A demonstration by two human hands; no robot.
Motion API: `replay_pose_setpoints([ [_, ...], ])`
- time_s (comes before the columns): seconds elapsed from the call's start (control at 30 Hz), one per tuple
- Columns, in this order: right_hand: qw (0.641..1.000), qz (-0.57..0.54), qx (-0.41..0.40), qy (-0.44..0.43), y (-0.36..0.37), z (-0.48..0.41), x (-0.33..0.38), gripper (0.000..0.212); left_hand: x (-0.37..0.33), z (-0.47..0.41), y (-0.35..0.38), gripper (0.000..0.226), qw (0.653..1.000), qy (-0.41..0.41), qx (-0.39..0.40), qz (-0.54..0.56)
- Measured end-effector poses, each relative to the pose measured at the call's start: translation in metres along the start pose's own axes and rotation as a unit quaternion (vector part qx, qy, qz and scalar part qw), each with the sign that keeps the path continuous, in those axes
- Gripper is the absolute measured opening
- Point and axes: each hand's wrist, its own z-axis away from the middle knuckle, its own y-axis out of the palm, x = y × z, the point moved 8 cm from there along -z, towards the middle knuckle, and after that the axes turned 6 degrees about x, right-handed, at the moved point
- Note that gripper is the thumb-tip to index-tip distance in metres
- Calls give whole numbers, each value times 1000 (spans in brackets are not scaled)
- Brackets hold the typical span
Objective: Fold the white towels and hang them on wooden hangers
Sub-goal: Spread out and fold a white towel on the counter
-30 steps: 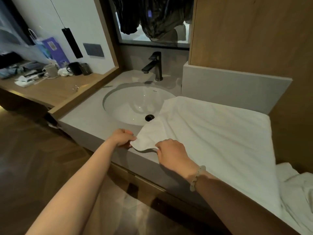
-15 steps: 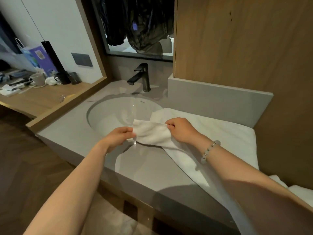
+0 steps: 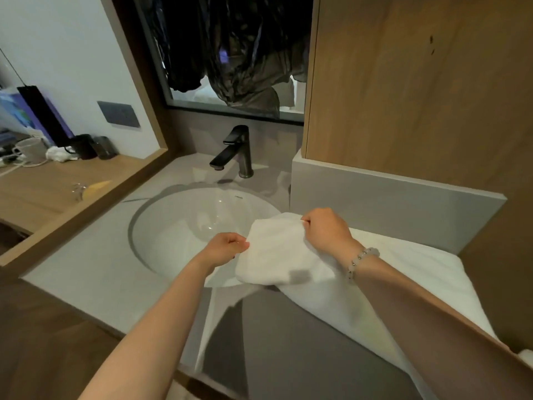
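A black faucet [image 3: 233, 151] stands behind the white sink [image 3: 173, 226] — mugs [image 3: 31, 150] sit on the wooden shelf [image 3: 43, 186].

I can't see the near right part of the white towel [image 3: 288, 252]; my right forearm [image 3: 432, 327] covers it and the frame edge cuts it off. The fingertips of my left hand [image 3: 223, 249] and right hand [image 3: 326, 229] curl under the cloth, hidden. The sink's [image 3: 178, 226] drain lies behind the towel. Items on the wooden shelf [image 3: 43, 186] are too blurred to identify.
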Motion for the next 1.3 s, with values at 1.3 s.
replay_pose_setpoints([
  [1.3,991,-6,81,-109,62,-85,47,25,21,-93,6,23,951,-13,-50,305],
])
